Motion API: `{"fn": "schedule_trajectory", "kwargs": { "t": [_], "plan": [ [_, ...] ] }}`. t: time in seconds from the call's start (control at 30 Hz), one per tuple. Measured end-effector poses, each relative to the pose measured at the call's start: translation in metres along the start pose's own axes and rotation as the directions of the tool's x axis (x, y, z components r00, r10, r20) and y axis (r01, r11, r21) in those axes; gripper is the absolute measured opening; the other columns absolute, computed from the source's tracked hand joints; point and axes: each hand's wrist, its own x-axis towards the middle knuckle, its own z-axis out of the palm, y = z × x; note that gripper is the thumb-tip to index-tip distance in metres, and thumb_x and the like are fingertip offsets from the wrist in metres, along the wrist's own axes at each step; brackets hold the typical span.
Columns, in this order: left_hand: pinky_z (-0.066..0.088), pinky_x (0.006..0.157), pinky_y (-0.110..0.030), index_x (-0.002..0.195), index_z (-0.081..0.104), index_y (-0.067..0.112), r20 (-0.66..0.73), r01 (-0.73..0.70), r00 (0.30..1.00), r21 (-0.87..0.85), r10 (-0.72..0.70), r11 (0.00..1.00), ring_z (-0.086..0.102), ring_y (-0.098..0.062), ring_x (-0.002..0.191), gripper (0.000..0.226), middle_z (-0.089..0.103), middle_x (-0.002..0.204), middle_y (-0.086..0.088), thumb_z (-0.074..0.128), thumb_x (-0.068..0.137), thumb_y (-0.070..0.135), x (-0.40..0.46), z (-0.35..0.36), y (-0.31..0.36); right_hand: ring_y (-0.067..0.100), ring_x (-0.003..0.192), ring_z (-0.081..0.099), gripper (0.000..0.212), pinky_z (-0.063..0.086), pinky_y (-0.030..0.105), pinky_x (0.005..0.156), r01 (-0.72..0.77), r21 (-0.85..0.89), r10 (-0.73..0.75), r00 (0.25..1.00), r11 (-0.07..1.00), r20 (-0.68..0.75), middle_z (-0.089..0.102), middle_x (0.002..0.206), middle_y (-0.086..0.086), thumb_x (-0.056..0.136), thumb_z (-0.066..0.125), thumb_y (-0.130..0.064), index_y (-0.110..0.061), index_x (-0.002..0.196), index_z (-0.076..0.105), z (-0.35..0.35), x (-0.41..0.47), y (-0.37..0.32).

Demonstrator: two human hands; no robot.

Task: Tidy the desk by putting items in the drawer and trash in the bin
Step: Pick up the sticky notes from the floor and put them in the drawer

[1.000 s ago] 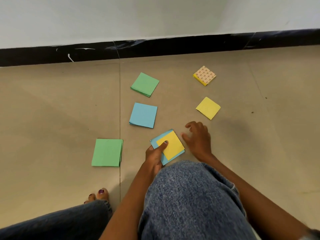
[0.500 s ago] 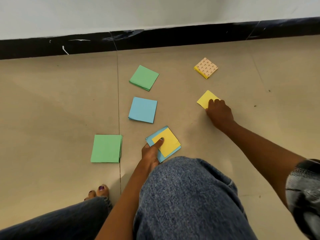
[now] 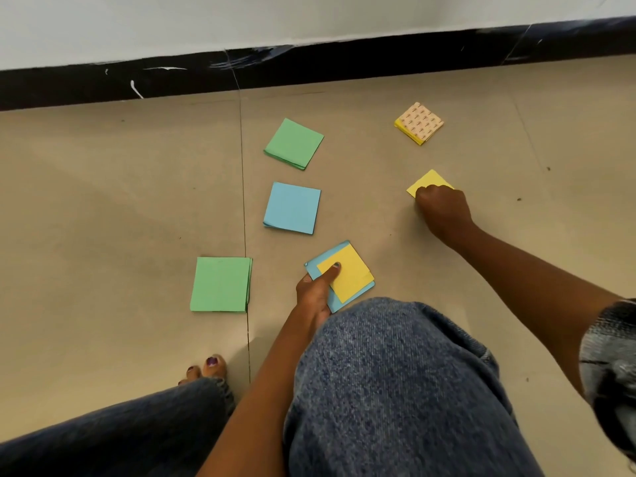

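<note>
Both hands on sticky-note pads scattered over the floor (image 3: pixel 103 201).

The right hand (image 3: pixel 442 210) is curled into a near-fist over the lower edge of a single yellow note (image 3: pixel 428 182), which lies flat with one corner pointing toward the wall; whether the fingers actually pinch it cannot be told. The left hand (image 3: pixel 315 292) grips a small stack, a yellow note on a blue pad (image 3: pixel 347 271), thumb pressed on top, fingers hidden beneath; the stack sits just in front of the bent knee, turned so a corner points away. Well apart to the left lie a green pad (image 3: pixel 220 284), a blue pad (image 3: pixel 292 208) and another green pad (image 3: pixel 294 142), all square, with no long axis. A patterned yellow pad (image 3: pixel 419 122) lies beyond the right hand.
</note>
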Motion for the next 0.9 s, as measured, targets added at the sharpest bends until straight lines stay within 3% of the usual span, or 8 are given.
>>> {"fn": "schedule_trajectory", "kwargs": {
  "t": [0.13, 0.23, 0.3, 0.4, 0.5, 0.6, 0.77, 0.9],
  "plan": [
    [0.045, 0.047, -0.019, 0.125, 0.055, 0.002, 0.011, 0.004, 1.0, -0.012, -0.004, 1.0, 0.055, -0.012, 0.069, 0.041, 0.059, 0.127, -0.015, 0.066, 0.087, 0.013, -0.001, 0.001, 0.001, 0.038, 0.097, 0.057, 0.02, 0.041, 0.039, 0.064, -0.016, 0.183, 0.048, 0.984, 0.983, -0.173, 0.062, 0.101, 0.023, 0.093, 0.039, 0.0, 0.003, 0.1, 0.056, -0.003, -0.009, -0.013],
    [0.045, 0.051, -0.021, 0.124, 0.056, 0.001, 0.011, -0.002, 1.0, -0.049, 0.002, 0.999, 0.055, -0.01, 0.067, 0.04, 0.059, 0.127, -0.016, 0.066, 0.087, 0.011, -0.003, 0.005, 0.003, 0.034, 0.101, 0.052, 0.024, 0.042, 0.041, 0.072, 0.004, 0.252, 0.06, 0.967, 0.968, -0.248, 0.06, 0.106, 0.021, 0.094, 0.037, -0.006, 0.002, 0.102, 0.058, -0.002, -0.015, -0.022],
    [0.046, 0.052, -0.022, 0.124, 0.056, 0.001, 0.014, 0.0, 1.0, -0.051, 0.001, 0.999, 0.055, -0.01, 0.067, 0.04, 0.059, 0.126, -0.016, 0.066, 0.086, 0.011, -0.005, 0.006, 0.003, 0.035, 0.107, 0.047, 0.027, 0.041, 0.041, 0.08, -0.071, 0.28, 0.134, 0.968, 0.957, -0.212, 0.055, 0.116, 0.022, 0.095, 0.041, -0.014, 0.003, 0.11, 0.057, 0.0, -0.011, -0.017],
    [0.045, 0.05, -0.019, 0.124, 0.056, 0.002, 0.009, -0.002, 1.0, -0.024, 0.003, 1.0, 0.055, -0.013, 0.071, 0.04, 0.059, 0.127, -0.015, 0.066, 0.087, 0.012, -0.005, 0.003, 0.001, 0.041, 0.118, 0.04, 0.045, 0.037, 0.045, 0.092, -0.206, 0.297, 0.228, 0.973, 0.932, -0.039, 0.041, 0.135, 0.025, 0.094, 0.05, -0.029, 0.004, 0.125, 0.046, 0.008, -0.003, -0.002],
    [0.045, 0.052, -0.019, 0.124, 0.056, 0.002, 0.0, 0.003, 1.0, -0.006, -0.003, 1.0, 0.055, -0.017, 0.087, 0.04, 0.059, 0.128, -0.015, 0.066, 0.087, 0.013, -0.004, -0.003, 0.001, 0.041, 0.122, 0.038, 0.053, 0.037, 0.047, 0.094, -0.246, 0.342, 0.226, 0.969, 0.907, 0.098, 0.038, 0.137, 0.025, 0.096, 0.047, -0.036, 0.004, 0.13, 0.039, 0.021, 0.001, 0.008],
    [0.045, 0.054, -0.021, 0.125, 0.055, 0.001, -0.009, 0.01, 1.0, -0.003, -0.01, 1.0, 0.054, -0.02, 0.093, 0.041, 0.058, 0.129, -0.016, 0.065, 0.087, 0.012, -0.004, -0.007, 0.001, 0.042, 0.117, 0.042, 0.044, 0.042, 0.049, 0.088, -0.226, 0.337, 0.215, 0.974, 0.914, 0.07, 0.045, 0.128, 0.027, 0.099, 0.042, -0.028, 0.007, 0.126, 0.041, 0.023, -0.001, 0.01],
    [0.045, 0.053, -0.02, 0.125, 0.055, 0.001, -0.014, -0.005, 1.0, 0.02, 0.005, 1.0, 0.056, -0.017, 0.086, 0.041, 0.058, 0.129, -0.015, 0.065, 0.088, 0.013, -0.006, -0.005, 0.002, 0.037, 0.101, 0.06, 0.023, 0.048, 0.041, 0.078, -0.075, 0.09, 0.069, 0.995, 0.993, 0.066, 0.059, 0.112, 0.021, 0.095, 0.04, 0.0, 0.003, 0.116, 0.047, 0.008, 0.001, 0.008],
    [0.045, 0.059, -0.024, 0.126, 0.054, 0.002, -0.016, 0.02, 1.0, 0.006, -0.02, 1.0, 0.054, -0.02, 0.094, 0.042, 0.058, 0.129, -0.015, 0.066, 0.087, 0.014, -0.006, 0.0, 0.001, 0.039, 0.091, 0.063, 0.016, 0.044, 0.037, 0.07, -0.045, 0.038, 0.045, 0.999, 0.998, -0.009, 0.064, 0.101, 0.02, 0.092, 0.043, 0.002, 0.001, 0.106, 0.051, 0.006, -0.005, 0.012]
  ]
}}
